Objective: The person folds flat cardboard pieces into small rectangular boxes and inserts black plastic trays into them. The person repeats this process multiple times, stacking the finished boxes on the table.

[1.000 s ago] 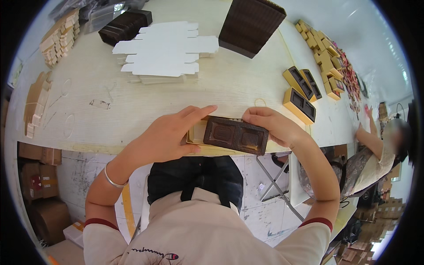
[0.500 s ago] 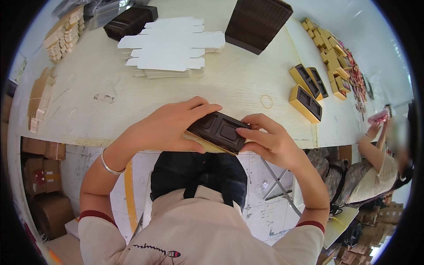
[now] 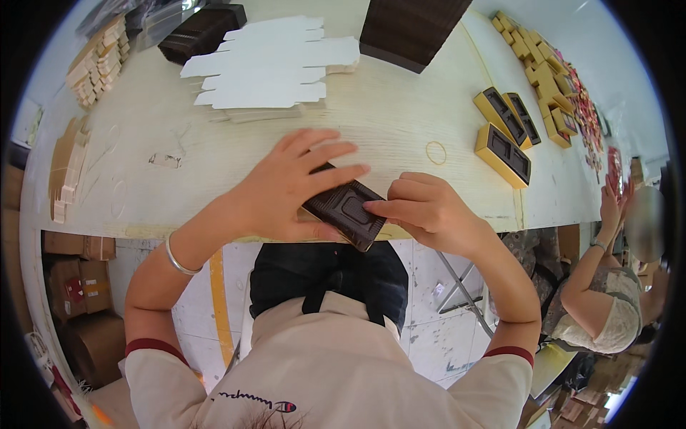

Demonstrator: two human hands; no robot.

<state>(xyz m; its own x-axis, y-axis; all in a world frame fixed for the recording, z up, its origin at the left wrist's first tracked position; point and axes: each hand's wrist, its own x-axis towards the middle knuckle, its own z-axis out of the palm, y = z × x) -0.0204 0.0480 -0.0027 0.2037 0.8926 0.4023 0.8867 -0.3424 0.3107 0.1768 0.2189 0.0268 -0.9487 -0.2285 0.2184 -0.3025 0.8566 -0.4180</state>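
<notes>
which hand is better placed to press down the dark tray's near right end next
Probably your right hand: a fingertip already appears to touch the dark tray near that end, while your left hand is spread over its far left part.

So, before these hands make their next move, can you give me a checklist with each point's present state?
1. Left hand on the dark tray: ok, fingers spread over it.
2. Right hand on the tray: ok, a digit rests on its right part; whether it also pinches is unclear.
3. Tray fully seated: cannot tell, hands hide much of its edges.
4. Both tray recesses empty: cannot tell, the right one looks empty, but the left hand covers much of the rest.
5. Three gold boxes out of the way: ok, they sit apart, beyond the right hand.
6. White flat cartons clear of the hands: ok, stacked farther back.
</notes>
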